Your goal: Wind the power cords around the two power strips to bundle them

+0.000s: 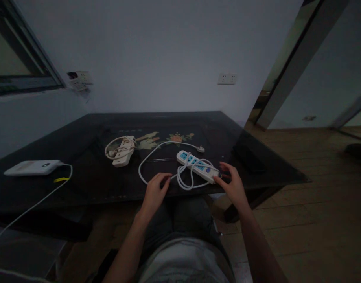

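Note:
A white power strip [198, 166] with blue sockets lies near the front edge of a dark table [89, 177]. Its white cord [157, 151] loops over the strip and out to a plug [201, 149] farther back. My right hand [232, 184] touches the strip's near end, fingers apart. My left hand [156, 191] rests at the table edge with fingers pinched on the cord where it bends toward the strip.
A second white power strip [123, 155] with its cord bundled around it lies to the left. A flat white device [33, 167] with a cable sits at the far left. A dark flat object [248, 157] lies right of the strip. Wall sockets [227, 78] are behind.

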A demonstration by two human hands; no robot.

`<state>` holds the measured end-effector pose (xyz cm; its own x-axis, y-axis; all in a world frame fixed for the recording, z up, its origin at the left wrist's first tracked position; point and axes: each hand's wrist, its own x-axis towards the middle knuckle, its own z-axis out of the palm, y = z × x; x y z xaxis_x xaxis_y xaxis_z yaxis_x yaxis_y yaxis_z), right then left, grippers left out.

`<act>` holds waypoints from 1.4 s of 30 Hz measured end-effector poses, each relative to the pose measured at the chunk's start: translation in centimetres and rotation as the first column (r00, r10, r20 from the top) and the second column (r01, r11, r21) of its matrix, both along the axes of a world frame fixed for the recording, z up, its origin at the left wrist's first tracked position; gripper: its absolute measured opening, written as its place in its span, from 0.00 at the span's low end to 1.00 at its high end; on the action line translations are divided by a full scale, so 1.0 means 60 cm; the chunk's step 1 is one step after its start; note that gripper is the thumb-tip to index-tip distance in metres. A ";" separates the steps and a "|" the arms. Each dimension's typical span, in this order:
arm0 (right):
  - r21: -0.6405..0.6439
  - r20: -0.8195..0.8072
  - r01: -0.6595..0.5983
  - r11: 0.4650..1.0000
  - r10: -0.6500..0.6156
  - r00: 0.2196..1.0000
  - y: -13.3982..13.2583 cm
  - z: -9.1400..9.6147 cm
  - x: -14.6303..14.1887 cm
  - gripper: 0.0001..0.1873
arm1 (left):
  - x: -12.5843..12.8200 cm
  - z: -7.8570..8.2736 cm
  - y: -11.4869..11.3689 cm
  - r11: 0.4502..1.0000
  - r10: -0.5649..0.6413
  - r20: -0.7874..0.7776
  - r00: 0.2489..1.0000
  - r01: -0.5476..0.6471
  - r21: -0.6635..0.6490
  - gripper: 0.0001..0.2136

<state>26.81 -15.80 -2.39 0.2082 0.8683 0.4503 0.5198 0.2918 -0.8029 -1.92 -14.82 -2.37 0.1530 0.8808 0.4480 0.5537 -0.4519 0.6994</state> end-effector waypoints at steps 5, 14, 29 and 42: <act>-0.063 -0.146 0.009 0.998 -0.018 0.989 -0.024 -0.010 0.034 0.28 | 0.005 0.006 -0.007 0.999 0.008 0.042 0.999 -0.010 0.041 0.09; -0.075 0.252 0.004 0.997 0.015 0.968 0.002 -0.006 -0.023 0.30 | 0.012 0.002 -0.011 1.000 -0.012 0.004 1.000 0.012 0.007 0.10; -0.159 0.117 0.031 0.987 -0.012 0.993 0.022 0.001 -0.063 0.23 | 0.017 -0.009 -0.002 0.999 -0.039 -0.085 0.996 0.037 -0.028 0.18; -0.087 0.380 -0.010 0.996 0.043 0.924 0.131 0.057 0.005 0.21 | 0.008 -0.007 -0.006 1.000 0.001 0.064 0.998 -0.003 0.022 0.14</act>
<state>27.14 -7.94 1.02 0.0111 0.9082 0.4183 0.7844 0.2515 -0.5670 -1.45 -15.15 -2.78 0.1219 0.8709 0.4761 0.5091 -0.4666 0.7233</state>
